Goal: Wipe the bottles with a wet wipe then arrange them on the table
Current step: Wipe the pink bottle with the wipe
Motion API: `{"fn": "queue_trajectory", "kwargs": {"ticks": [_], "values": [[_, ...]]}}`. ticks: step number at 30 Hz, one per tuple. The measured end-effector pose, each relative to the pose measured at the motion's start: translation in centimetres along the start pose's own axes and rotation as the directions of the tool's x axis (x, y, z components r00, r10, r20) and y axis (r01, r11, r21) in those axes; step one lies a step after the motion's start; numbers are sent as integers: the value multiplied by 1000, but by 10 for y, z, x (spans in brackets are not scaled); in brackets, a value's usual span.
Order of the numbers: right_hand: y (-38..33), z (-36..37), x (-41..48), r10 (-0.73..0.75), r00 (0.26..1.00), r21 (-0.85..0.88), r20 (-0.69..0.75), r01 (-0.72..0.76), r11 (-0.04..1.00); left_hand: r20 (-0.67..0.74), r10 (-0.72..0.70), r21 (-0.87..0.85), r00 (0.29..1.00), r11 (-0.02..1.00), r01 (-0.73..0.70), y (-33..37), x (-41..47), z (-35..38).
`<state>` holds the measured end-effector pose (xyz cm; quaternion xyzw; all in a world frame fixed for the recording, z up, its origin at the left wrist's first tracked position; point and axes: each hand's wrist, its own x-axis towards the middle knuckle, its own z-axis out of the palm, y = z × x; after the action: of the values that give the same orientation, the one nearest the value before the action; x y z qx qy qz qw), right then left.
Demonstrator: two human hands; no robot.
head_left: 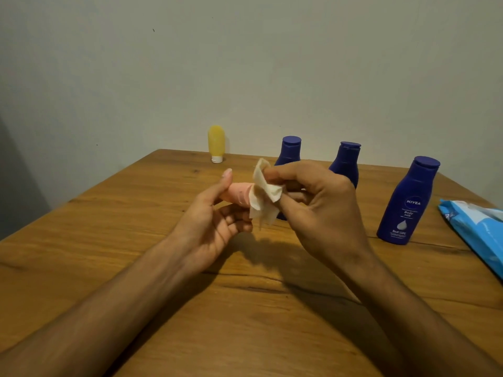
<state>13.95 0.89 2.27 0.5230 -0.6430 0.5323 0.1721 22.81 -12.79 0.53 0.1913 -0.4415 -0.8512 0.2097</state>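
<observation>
Your left hand (215, 221) grips the pink bottle (239, 195) as your right hand (324, 210) pinches the wet wipe (265, 198) against it; three blue bottles (408, 202), far right, likely await wiping.

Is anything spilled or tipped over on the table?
Nothing spilled. The three blue bottles stand upright; the yellow bottle stands on its white cap. Only the pink bottle is sideways, because the left hand holds it while the right hand wipes it with the wet wipe.

The left forearm (114, 303) and right forearm (402, 300) are shown bare up to the wrists. A short, rounded nail is seen on the thumb (227, 174) of the left hand (215, 227).
</observation>
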Motion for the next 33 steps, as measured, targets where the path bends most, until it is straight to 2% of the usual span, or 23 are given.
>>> {"fn": "queue_trajectory", "kwargs": {"ticks": [5, 9, 12, 15, 18, 21, 23, 25, 33], "values": [[-1, 2, -5, -180, 973, -127, 141, 198, 972, 46, -32, -102, 998, 994, 37, 1, -1, -1], [-2, -2, -6, -224, 918, -187, 329, 295, 937, 132, -79, -219, 988, 970, 107, 4, -3, -3], [1, -7, -2, -111, 949, -143, 294, 159, 977, 79, -38, -165, 996, 985, 51, 5, -4, -3], [1, -13, 3, 162, 975, -111, 151, -146, 983, 31, 61, -46, 998, 997, -59, 12, -4, -5], [5, -18, 7, 408, 908, 60, 92, -414, 908, 95, 121, 36, 988, 991, -125, 16, -8, -3], [4, -22, 8, 520, 809, 276, 274, -584, 763, 187, 148, 149, 971, 973, -177, 13, -10, -1], [2, -21, 7, 511, 764, 295, 393, -631, 717, 199, 143, 209, 970, 960, -185, 10, -8, -1], [0, -19, 6, 493, 764, 302, 416, -627, 718, 208, 150, 251, 966, 947, -201, 10, -5, -3], [2, -10, 3, 520, 815, 395, 257, -579, 713, 352, 126, 277, 927, 932, -232, 7, -5, -3]]}}
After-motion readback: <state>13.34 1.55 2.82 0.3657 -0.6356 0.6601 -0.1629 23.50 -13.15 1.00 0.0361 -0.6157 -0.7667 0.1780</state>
